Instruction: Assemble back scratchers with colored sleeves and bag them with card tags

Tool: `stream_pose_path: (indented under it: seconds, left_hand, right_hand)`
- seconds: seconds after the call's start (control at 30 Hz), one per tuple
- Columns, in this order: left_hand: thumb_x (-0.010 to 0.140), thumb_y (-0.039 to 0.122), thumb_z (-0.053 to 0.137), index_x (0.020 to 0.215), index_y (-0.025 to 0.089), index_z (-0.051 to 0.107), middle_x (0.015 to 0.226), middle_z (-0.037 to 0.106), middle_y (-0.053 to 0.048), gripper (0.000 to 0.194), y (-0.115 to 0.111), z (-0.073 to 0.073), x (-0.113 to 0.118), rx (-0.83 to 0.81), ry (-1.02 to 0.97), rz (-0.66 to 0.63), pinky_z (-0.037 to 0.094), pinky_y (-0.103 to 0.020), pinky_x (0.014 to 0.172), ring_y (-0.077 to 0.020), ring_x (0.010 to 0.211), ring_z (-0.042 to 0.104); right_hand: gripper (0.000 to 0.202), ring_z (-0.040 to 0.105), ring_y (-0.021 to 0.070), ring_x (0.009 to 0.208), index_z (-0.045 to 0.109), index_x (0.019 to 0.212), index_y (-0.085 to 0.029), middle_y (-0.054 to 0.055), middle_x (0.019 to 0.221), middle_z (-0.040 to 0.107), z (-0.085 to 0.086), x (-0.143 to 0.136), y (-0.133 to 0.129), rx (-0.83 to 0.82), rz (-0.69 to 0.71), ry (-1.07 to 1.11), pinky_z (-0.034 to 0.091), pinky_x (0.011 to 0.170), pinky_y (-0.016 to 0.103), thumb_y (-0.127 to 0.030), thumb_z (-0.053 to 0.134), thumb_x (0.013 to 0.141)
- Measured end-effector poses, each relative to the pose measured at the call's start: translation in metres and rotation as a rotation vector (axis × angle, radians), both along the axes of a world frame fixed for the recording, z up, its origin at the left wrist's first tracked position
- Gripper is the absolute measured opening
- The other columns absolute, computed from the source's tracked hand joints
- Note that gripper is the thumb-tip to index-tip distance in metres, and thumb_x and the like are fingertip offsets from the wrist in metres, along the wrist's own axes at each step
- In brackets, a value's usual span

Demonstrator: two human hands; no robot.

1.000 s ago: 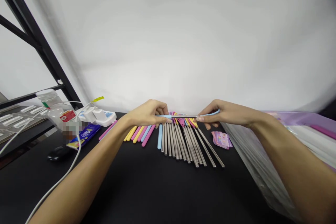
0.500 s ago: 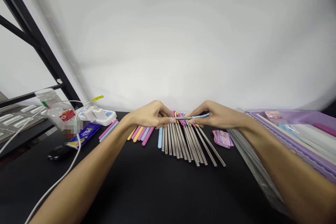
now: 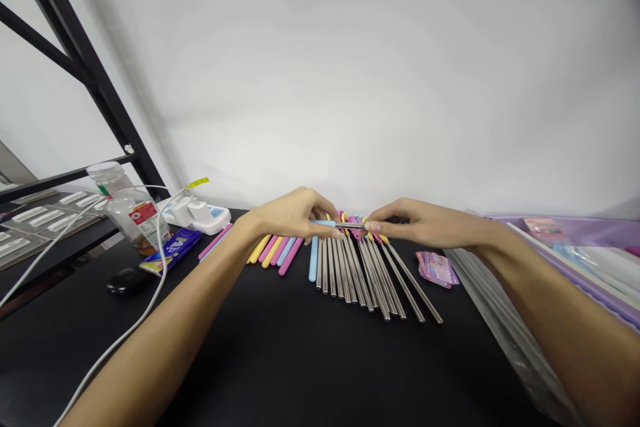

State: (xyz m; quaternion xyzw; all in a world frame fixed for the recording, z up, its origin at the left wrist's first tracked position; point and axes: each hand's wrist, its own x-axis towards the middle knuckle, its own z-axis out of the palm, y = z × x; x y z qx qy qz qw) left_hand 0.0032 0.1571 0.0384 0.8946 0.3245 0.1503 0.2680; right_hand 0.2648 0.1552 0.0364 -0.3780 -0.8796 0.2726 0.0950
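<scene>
Both hands pinch one metal straw with a blue sleeve (image 3: 340,224), held level just above the far ends of the row of metal straws (image 3: 365,273). The left hand (image 3: 290,215) grips the blue end with closed fingertips; the right hand (image 3: 425,222) pinches the bare metal end. Loose coloured sleeves (image 3: 277,250) lie beside the left hand. The black surface (image 3: 300,360) nearer the person is open; a purple tray (image 3: 590,240) borders the right side.

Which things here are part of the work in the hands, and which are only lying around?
In the work:
left hand and right hand, both pinching one metal straw with a blue sleeve
row of metal straws
coloured sleeves

Lying about:
jar
power strip
white cable
pink packet
purple tray
</scene>
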Motion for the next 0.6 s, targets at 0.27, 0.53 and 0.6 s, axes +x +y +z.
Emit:
stream_pose_path:
  seconds: [0.27, 0.53, 0.6]
  left_hand:
    - [0.089, 0.037, 0.059, 0.094, 0.014, 0.076, 0.058, 0.059, 0.0, 0.029, -0.0015, 0.0052, -0.005, 0.165, 0.091, -0.029, 0.031, -0.022, 0.05, -0.008, 0.05, 0.044]
    - [0.091, 0.039, 0.053, 0.089, 0.013, 0.075, 0.056, 0.044, 0.003, 0.034, -0.0067, 0.0078, -0.0012, 0.218, 0.083, -0.022, 0.022, -0.024, 0.048, -0.0077, 0.051, 0.029]
    - [0.092, 0.043, 0.051, 0.083, 0.012, 0.073, 0.057, 0.04, 0.003, 0.039, -0.0072, 0.0076, -0.0008, 0.208, 0.082, -0.014, 0.021, -0.025, 0.049, -0.008, 0.052, 0.028]
  right_hand:
    - [0.049, 0.04, 0.0127, 0.059, 0.069, 0.081, -0.018, 0.0, 0.067, 0.054, -0.0022, 0.0029, -0.0045, -0.129, 0.008, 0.053, 0.03, 0.056, 0.028, -0.064, 0.054, 0.085]
    - [0.044, 0.043, 0.0135, 0.061, 0.07, 0.082, -0.017, 0.002, 0.068, 0.057, 0.001, 0.0019, -0.007, 0.01, -0.028, 0.068, 0.029, 0.055, 0.028, -0.058, 0.054, 0.087]
    - [0.041, 0.046, 0.0142, 0.062, 0.072, 0.082, -0.018, 0.002, 0.068, 0.06, 0.0016, 0.0011, -0.0071, 0.062, -0.031, 0.057, 0.03, 0.056, 0.029, -0.053, 0.054, 0.088]
